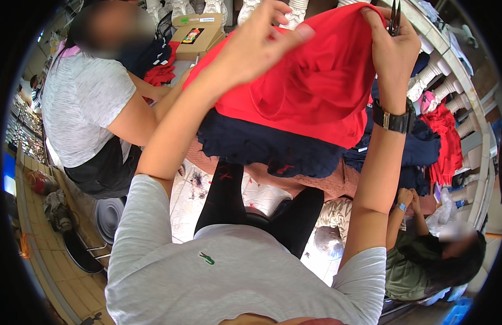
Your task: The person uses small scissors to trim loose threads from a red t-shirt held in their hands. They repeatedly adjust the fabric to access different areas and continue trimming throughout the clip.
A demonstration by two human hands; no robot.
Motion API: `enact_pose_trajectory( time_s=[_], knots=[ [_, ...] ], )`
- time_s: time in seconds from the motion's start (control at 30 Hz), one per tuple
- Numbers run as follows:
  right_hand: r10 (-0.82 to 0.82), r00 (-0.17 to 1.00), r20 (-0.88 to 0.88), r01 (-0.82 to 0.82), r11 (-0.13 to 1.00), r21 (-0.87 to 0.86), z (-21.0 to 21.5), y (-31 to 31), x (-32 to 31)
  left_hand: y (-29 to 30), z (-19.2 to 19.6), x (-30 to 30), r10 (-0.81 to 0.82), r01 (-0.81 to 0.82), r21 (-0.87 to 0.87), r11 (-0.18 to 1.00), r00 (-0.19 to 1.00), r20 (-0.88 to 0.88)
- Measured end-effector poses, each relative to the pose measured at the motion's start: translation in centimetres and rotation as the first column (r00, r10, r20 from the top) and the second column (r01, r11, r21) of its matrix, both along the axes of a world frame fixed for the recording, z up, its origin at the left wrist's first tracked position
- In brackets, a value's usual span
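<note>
A bright red garment point(310, 76) is raised over a stack of dark navy garments point(272, 141) on the table before me. My right hand point(394, 51) pinches its upper right edge between thumb and fingers. Dark pointed thread snips point(393, 21) stick up from the same hand. My left hand point(262, 46) is above the red cloth on the left, fingers apart and holding nothing. Whether it touches the fabric I cannot tell. The garment's far side is hidden.
A person in grey point(94, 108) sits close on my left, another in dark green point(419, 265) on my right. An open cardboard box point(199, 35) stands at the back left. More red garments point(443, 141) lie at the right, near a white balustrade point(435, 67).
</note>
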State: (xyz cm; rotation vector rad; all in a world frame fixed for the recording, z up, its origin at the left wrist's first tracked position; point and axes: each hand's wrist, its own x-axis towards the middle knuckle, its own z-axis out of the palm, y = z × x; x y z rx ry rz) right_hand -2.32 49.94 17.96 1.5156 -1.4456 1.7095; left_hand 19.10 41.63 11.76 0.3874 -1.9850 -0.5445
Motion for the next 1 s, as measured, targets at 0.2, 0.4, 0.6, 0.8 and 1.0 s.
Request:
enact_pose_trajectory(
  time_s=[0.2, 0.4, 0.6, 0.8, 1.0],
  knots=[
    [-0.276, 0.961, 0.03, 0.277, 0.945, -0.176, 1.6, 1.0, -5.1, -3.4, -2.8, 0.9, 0.117, -0.078, -0.163, 0.984, 0.962, 0.246],
    [-0.41, 0.91, 0.068, 0.409, 0.912, 0.031, -0.2, 2.7, -5.7, -2.0, -2.5, 2.9, -0.17, 0.259, -0.113, 0.959, 0.847, 0.504],
    [0.026, 0.985, 0.172, -0.053, 0.986, 0.156, -4.0, 4.7, 0.6, -3.0, -4.9, 4.5, -0.021, 0.078, -0.121, 0.99, 0.912, 0.409],
    [0.207, 0.978, 0.024, -0.2, 0.899, 0.389, -7.7, -1.1, 4.0, -1.4, 0.9, 1.8, -0.043, 0.001, -0.384, 0.923, 0.994, -0.101],
    [0.176, 0.976, 0.13, -0.176, 0.984, -0.008, 0.2, -2.7, -2.0, -11.7, -0.2, 4.4, 0.576, -0.57, -0.178, 0.803, 0.817, -0.017]
  ],
)
